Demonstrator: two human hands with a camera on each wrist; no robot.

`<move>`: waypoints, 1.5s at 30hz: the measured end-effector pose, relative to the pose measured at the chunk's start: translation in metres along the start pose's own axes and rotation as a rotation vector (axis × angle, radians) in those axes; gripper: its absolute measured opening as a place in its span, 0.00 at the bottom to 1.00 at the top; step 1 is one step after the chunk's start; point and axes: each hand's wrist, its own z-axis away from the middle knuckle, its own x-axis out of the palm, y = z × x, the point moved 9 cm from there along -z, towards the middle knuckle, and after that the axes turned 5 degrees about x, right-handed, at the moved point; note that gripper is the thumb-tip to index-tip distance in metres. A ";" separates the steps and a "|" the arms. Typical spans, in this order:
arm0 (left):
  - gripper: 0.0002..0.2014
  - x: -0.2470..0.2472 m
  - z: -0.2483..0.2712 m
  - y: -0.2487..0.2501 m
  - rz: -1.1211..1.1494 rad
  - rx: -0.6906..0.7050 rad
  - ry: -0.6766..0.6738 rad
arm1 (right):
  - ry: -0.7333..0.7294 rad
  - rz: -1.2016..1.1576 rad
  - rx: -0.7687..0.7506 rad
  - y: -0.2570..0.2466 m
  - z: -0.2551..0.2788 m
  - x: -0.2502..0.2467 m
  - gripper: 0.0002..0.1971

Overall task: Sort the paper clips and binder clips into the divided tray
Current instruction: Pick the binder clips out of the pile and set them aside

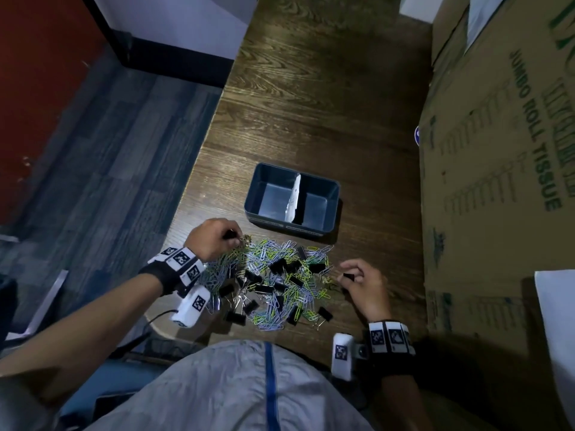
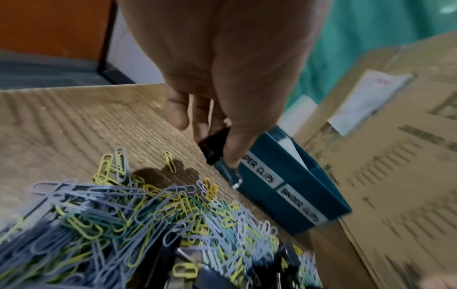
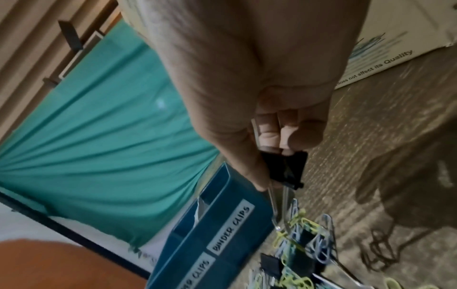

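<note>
A heap of blue, yellow and green paper clips (image 1: 277, 284) mixed with black binder clips (image 1: 281, 266) lies on the wooden table. Beyond it stands the blue divided tray (image 1: 336, 194), both halves bare, labelled "PAPER CLIPS" and "BINDER CLIPS" (image 3: 231, 228). My left hand (image 1: 214, 239) sits at the heap's far left and pinches a black binder clip (image 2: 215, 146). My right hand (image 1: 362, 283), at the heap's right edge, pinches another black binder clip (image 3: 284, 168) a little above the table.
A large cardboard box (image 1: 497, 181) printed "JUMBO ROLL TISSUE" stands along the table's right side. The table's left edge (image 1: 199, 157) drops to grey floor. A white paper divider (image 1: 294, 197) splits the tray. A green curtain (image 3: 103, 136) hangs behind.
</note>
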 end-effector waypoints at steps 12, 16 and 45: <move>0.19 -0.015 -0.007 -0.063 -0.003 -0.347 0.161 | -0.079 -0.387 -0.004 -0.019 0.013 0.004 0.11; 0.24 -0.001 0.013 0.024 -0.122 -0.118 0.104 | -0.126 -0.421 0.015 -0.022 0.020 0.015 0.11; 0.19 0.058 0.029 0.088 -0.442 0.231 -0.063 | 0.419 0.011 0.229 0.091 -0.030 -0.033 0.15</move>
